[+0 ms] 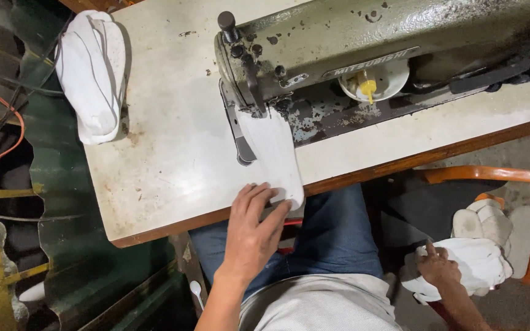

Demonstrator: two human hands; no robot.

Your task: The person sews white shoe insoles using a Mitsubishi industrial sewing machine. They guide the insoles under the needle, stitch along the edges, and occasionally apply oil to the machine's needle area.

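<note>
While left hand (254, 228) pins white piece (275, 154), table edge (363, 176) near

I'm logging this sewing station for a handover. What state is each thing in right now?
white sole-shaped piece: flat on the table, far end under the machine's needle area.
left hand: open, fingers pressing the piece's near end.
right hand: gripping the pile of white pieces beside the chair.
stack of white pieces: piled at the table's far corner, untouched.
sewing machine: upright; running or not, cannot tell.
</note>
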